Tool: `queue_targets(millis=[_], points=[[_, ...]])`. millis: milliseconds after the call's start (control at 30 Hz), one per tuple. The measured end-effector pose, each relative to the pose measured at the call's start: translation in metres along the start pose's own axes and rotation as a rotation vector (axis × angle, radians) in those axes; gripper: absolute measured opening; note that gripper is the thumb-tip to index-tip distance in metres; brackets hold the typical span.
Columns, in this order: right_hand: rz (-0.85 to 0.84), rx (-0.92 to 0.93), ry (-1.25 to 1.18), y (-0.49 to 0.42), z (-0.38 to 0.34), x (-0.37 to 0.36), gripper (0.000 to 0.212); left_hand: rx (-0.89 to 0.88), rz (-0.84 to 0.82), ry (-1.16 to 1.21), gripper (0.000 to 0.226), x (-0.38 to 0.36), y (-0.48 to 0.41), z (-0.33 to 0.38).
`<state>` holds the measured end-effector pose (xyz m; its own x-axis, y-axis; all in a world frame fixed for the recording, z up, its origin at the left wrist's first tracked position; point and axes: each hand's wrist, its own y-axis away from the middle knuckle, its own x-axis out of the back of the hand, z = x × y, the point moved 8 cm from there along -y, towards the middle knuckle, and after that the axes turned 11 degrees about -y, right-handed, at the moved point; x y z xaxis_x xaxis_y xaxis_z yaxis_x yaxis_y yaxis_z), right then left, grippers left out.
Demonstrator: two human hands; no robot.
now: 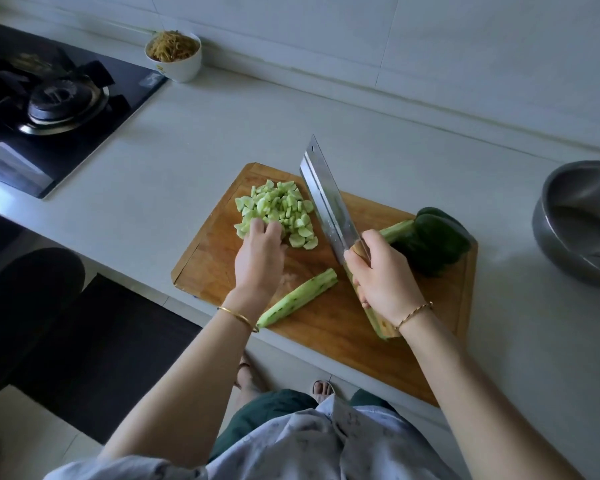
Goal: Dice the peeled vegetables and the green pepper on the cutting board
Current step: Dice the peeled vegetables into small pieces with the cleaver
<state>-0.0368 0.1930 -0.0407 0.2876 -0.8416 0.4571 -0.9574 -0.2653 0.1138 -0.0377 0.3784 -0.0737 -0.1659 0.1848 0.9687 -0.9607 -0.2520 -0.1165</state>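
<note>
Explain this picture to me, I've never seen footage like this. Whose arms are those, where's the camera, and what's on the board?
No machine here: a person wears a camera on the head, looking down at their own arms. The right hand grips a cleaver over the wooden cutting board. The left hand touches a pile of diced cucumber. A peeled cucumber length and a green pepper lie on the board. A steel bowl sits right, a gas stove left.

diced pile point(277, 211) on board point(329, 327) left, pepper point(433, 242) right, cleaver point(326, 199) between
</note>
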Motion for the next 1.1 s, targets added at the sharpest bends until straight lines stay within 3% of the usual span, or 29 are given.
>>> queue_targets(millis=[100, 233, 400, 800, 967, 1100], points=[[-0.028, -0.03, -0.063, 0.011, 0.008, 0.007, 0.011, -0.053, -0.003, 0.101, 0.022, 0.003, 0.02, 0.015], [-0.041, -0.053, -0.083, 0.024, 0.016, 0.011, 0.015, -0.194, -0.286, -0.009, 0.046, -0.029, 0.047, 0.044], [-0.061, -0.02, -0.023, 0.033, 0.021, 0.005, 0.021, -0.061, -0.189, -0.033, 0.032, -0.022, 0.053, 0.033], [-0.268, 0.091, 0.233, 0.032, 0.005, -0.024, 0.016, 0.321, -0.07, -0.08, 0.027, -0.007, 0.053, -0.026], [-0.286, 0.204, 0.305, 0.02, -0.015, -0.04, 0.017, 0.39, -0.047, -0.065, 0.025, -0.006, 0.056, -0.033], [-0.329, 0.192, 0.298, 0.002, -0.028, -0.055, 0.012, 0.427, -0.007, -0.094, 0.022, -0.001, 0.052, -0.047]])
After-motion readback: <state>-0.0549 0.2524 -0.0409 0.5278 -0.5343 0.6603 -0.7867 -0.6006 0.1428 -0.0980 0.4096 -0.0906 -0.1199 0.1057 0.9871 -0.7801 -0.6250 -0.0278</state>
